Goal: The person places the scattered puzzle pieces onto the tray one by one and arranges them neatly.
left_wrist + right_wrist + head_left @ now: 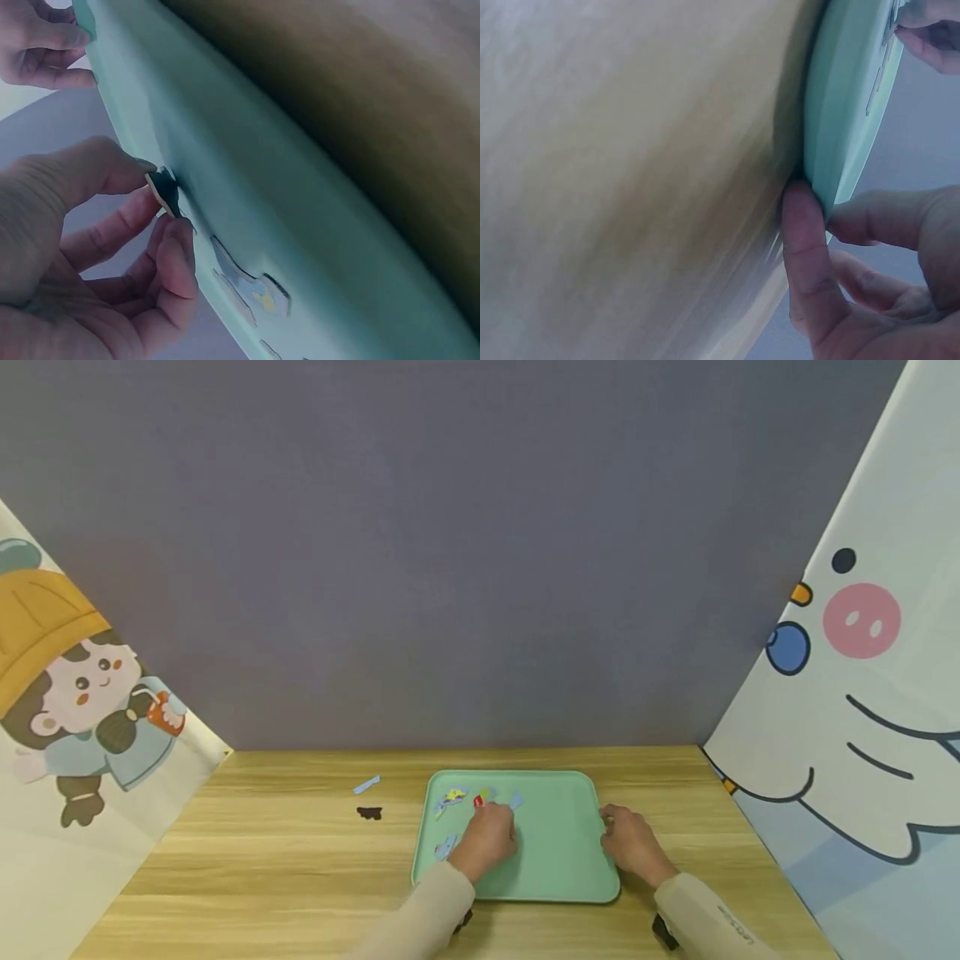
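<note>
A mint-green tray [558, 852] lies on the wooden table, with several flat, irregular puzzle pieces on its left half. My left hand [487, 839] is over the tray; in the left wrist view its thumb and fingers pinch a small puzzle piece [165, 192] whose visible face looks dark. Beside those fingers, a blue-grey puzzle piece with a yellow patch [255, 289] lies on the tray. At the tray's right rim is my right hand [632, 842]. Its thumb and a finger grip that rim from either side, as the right wrist view shows.
Left of the tray, a light-blue strip-like piece [367, 785] and a dark piece [369, 813] lie on the table [285, 860]. A grey partition [465, 568] stands behind the table, with printed panels at the left [90, 710] and right [862, 710].
</note>
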Demonstrator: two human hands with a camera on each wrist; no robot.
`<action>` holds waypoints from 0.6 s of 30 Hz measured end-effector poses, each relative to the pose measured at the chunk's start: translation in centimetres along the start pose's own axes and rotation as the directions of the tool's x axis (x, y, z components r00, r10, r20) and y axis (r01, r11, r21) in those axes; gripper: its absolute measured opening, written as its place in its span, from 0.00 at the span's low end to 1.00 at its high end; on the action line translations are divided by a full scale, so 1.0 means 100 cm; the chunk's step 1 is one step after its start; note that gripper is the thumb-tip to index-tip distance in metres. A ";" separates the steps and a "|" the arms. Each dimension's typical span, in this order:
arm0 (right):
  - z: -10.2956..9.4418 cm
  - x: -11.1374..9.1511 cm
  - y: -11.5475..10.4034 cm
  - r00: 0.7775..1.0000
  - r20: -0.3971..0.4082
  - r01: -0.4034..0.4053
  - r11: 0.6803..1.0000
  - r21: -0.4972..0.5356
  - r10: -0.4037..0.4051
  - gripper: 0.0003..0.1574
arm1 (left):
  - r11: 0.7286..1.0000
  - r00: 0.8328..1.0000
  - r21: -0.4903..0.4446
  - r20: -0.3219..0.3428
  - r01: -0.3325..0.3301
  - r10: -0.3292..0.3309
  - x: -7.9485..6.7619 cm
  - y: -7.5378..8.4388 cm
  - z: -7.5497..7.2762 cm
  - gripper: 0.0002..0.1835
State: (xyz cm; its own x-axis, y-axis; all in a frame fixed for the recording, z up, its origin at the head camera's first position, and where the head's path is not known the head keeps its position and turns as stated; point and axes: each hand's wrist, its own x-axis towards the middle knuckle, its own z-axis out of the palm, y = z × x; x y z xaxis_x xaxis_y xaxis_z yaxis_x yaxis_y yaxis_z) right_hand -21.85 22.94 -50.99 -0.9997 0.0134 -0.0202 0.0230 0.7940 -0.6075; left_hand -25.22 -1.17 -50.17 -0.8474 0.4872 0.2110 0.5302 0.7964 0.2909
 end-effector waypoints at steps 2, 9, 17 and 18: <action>0.000 0.000 0.000 1.000 0.001 0.000 1.000 0.002 0.000 0.26 | 1.000 1.000 0.014 0.000 0.019 -0.019 0.001 0.002 0.001 0.17; 0.002 0.000 0.002 1.000 0.003 0.007 1.000 0.002 -0.007 0.25 | 0.999 1.000 0.016 -0.013 0.029 -0.028 0.001 0.005 0.003 0.21; 0.002 0.001 0.001 1.000 -0.002 0.013 1.000 -0.001 -0.013 0.25 | 0.996 1.000 0.084 0.000 0.024 -0.024 -0.001 0.006 -0.001 0.18; 0.002 0.001 0.001 1.000 -0.002 0.013 1.000 -0.001 -0.013 0.25 | 0.996 1.000 0.086 0.006 0.019 -0.019 -0.001 0.007 -0.003 0.18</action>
State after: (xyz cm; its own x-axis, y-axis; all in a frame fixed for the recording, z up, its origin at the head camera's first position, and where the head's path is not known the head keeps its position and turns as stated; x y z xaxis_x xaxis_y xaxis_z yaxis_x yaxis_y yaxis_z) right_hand -21.90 22.92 -51.19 -0.9999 0.0042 -0.0102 0.0095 0.7946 -0.6071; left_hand -24.77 -0.80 -49.75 -0.8576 0.4741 0.1995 0.5102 0.8331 0.2136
